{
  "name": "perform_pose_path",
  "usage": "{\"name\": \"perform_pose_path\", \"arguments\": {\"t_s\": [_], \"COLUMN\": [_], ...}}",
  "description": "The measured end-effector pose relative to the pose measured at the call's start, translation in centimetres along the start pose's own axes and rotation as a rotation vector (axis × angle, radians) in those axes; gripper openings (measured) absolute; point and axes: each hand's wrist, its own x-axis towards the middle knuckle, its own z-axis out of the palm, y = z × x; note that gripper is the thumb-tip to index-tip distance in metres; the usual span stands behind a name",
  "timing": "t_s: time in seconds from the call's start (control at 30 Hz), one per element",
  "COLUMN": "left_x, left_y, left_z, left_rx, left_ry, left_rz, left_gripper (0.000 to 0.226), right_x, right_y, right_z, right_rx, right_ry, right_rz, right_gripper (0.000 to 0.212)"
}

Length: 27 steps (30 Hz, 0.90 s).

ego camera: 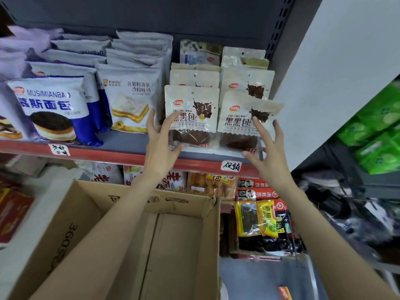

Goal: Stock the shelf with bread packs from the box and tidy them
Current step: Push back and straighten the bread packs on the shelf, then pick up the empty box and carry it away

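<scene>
Cardboard box (173,245), open-topped and showing only its bare floor, sits lowest in the view, below both forearms and below the shelf (129,158) with its red front edge. Left hand (160,146) is raised at the shelf edge; its fingers (151,121) are spread and nearly straight, gripping nothing, with the thumb and fingertips touching the left side of the front left bread pack (191,109). Right hand (268,148) mirrors it, fingers apart and relaxed, the index tip resting on the face of the front right bread pack (240,118) and the thumb beneath its lower edge; whether the thumb presses the pack cannot be told. Both cream-coloured packs with dark chocolate print stand upright side by side between the two hands, touching each other, at the front of two rows of like packs that run back behind the fingertips. The right pack's upper right corner leans outward, past the fingers of the right hand.

Beyond the left hand's fingers, further left on the same shelf, stand a row of white pineapple toast packs (129,98) and a row of blue and white mousse bread packs (52,109). A handwritten label (231,166) is stuck on the red edge, just beside the right thumb. Below the hands, a lower shelf holds assorted snack packs (257,215).
</scene>
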Motion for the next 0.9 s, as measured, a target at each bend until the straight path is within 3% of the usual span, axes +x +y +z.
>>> {"name": "perform_pose_path", "arguments": {"t_s": [0.1,0.33,0.57,0.77,0.9], "left_x": [0.3,0.4,-1.0,-3.8,-7.6], "left_y": [0.0,-0.3,-0.2,1.0,2.2], "left_z": [-0.2,-0.1,-0.7,-4.4,-8.4], "left_rx": [0.072,0.147,0.058,-0.016,-0.203], "left_ry": [-0.010,-0.011,0.013,0.064,0.012], "left_rz": [-0.021,0.014,0.063,0.032,-0.085], "left_gripper": [0.078,0.081,0.075,0.042,0.022], "right_x": [1.0,1.0,-0.9,-5.4,-10.5], "right_y": [0.4,0.7,-0.9,-5.3,-9.6], "right_z": [-0.1,0.2,0.9,2.1,3.8], "right_rx": [-0.118,-0.147,-0.176,-0.201,-0.188], "right_ry": [0.013,0.019,0.072,0.285,0.433], "right_rz": [0.006,-0.014,0.001,0.040,0.044], "right_gripper": [0.076,0.077,0.078,0.048,0.028]}}
